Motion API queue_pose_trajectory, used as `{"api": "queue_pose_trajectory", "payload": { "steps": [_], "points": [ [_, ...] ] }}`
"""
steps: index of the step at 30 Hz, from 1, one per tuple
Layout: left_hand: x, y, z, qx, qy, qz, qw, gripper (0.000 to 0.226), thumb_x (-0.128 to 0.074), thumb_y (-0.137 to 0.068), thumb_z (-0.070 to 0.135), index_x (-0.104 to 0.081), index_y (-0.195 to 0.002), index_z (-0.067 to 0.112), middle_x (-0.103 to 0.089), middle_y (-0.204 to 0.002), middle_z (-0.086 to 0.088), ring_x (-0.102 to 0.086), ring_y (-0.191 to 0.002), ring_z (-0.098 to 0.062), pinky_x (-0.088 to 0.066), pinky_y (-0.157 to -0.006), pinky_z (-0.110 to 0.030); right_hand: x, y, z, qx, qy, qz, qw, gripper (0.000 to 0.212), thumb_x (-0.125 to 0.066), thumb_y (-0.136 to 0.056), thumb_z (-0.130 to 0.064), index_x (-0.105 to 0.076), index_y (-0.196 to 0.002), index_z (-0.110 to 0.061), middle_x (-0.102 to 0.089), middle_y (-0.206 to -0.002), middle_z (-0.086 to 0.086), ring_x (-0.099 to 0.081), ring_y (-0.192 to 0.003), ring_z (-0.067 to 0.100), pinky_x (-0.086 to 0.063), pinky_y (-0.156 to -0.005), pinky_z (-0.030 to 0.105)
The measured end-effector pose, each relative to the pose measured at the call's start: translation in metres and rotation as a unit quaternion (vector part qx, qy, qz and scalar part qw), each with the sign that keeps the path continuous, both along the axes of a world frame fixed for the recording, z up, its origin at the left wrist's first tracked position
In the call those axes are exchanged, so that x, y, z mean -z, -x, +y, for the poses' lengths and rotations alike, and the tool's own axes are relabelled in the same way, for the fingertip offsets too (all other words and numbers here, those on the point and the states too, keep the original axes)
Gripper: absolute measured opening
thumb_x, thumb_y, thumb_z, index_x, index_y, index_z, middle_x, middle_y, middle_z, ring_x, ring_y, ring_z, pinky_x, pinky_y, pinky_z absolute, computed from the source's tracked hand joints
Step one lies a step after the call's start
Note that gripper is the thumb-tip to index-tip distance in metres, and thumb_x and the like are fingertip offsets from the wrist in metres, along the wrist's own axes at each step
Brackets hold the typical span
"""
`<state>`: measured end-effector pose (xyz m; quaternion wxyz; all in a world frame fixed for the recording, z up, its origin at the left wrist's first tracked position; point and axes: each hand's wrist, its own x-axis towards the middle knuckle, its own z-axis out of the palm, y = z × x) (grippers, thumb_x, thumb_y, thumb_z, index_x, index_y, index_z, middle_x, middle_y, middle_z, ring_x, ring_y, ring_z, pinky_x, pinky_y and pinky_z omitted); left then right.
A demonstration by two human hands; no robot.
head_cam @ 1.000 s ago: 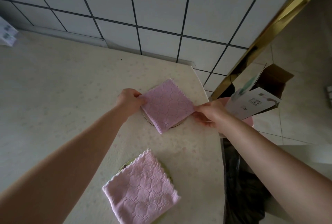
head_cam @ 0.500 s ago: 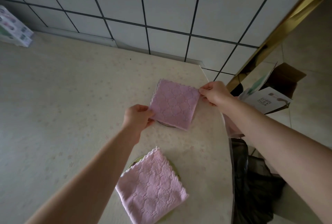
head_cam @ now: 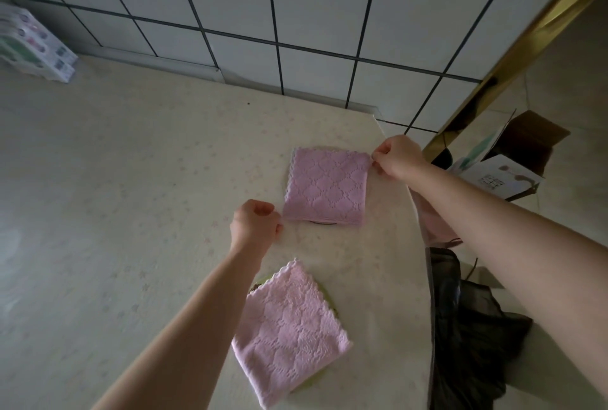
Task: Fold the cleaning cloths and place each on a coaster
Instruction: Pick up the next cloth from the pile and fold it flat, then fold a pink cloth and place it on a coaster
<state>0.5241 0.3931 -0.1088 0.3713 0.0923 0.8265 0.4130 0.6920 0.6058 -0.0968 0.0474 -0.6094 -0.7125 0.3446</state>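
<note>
Cloth [head_cam: 325, 189] down, corner between right fingers [head_cam: 378, 159]

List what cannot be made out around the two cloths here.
1. Far coaster: head view, far cloth covers all but a dark sliver.
2. Near coaster: near cloth hides most of it.
3. Left hand: curled fingers face away; grip on the far cloth unclear.
4. Boxes: cut by left edge, print blurred.

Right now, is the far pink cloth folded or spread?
Folded: the far cloth is a compact square, layered edges stacked along its near side.
</note>
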Motion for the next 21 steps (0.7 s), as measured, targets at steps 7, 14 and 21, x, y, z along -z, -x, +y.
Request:
{"api": "queue_pose_trajectory", "payload": {
  "steps": [7, 14, 21],
  "points": [
    [-0.013, 0.009, -0.054, 0.135, 0.037, 0.083, 0.987, 0.018, -0.065, -0.077, 0.010, -0.068, -0.088, 0.023, -0.068, -0.073, 0.007, -0.062, -0.066, -0.017, -0.050, -0.059, -0.024, -0.002, -0.034, -0.070, -0.016, 0.000, -0.006, 1.000, 0.016, -0.054, -0.089, -0.021, -0.065, -0.084, -0.011, -0.068, -0.085, 0.007, -0.063, -0.080, 0.025, -0.050, -0.069, 0.032],
    [-0.016, 0.006, -0.112, 0.254, 0.079, 0.124, 0.956, 0.018, -0.072, -0.077, 0.017, -0.068, -0.095, 0.021, -0.067, -0.083, 0.010, -0.064, -0.080, -0.011, -0.048, -0.066, -0.020, 0.001, -0.061, -0.183, -0.005, 0.060, 0.021, 0.998, 0.018, -0.057, -0.089, -0.026, -0.065, -0.077, -0.016, -0.069, -0.078, -0.002, -0.064, -0.078, 0.020, -0.048, -0.068, 0.028],
    [-0.017, 0.004, -0.150, 0.309, 0.072, 0.157, 0.935, 0.015, -0.067, -0.081, 0.020, -0.070, -0.096, 0.016, -0.065, -0.084, 0.005, -0.058, -0.076, -0.011, -0.038, -0.056, -0.012, 0.007, -0.071, -0.279, 0.106, 0.088, 0.052, 0.989, 0.022, -0.057, -0.089, -0.027, -0.068, -0.101, -0.011, -0.070, -0.102, 0.009, -0.064, -0.095, 0.029, -0.052, -0.084, 0.037]
  ]
}}
